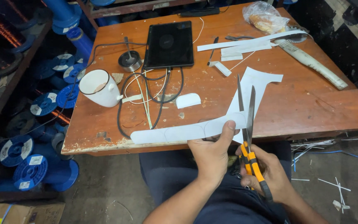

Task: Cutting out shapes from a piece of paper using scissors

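Left hand (212, 155): pinching white paper strip (179, 133) at wooden table (311, 108) front edge. Right hand (266, 174): gripping orange-handled scissors (248, 137), blades parted, apparently astride the strip. Nearby: white mug (100, 88), black tablet (169, 44), black cable (162, 97).

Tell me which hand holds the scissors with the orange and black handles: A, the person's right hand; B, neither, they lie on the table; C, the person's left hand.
A: the right hand grips the scissors, blades open at the white paper strip that the left hand pinches.
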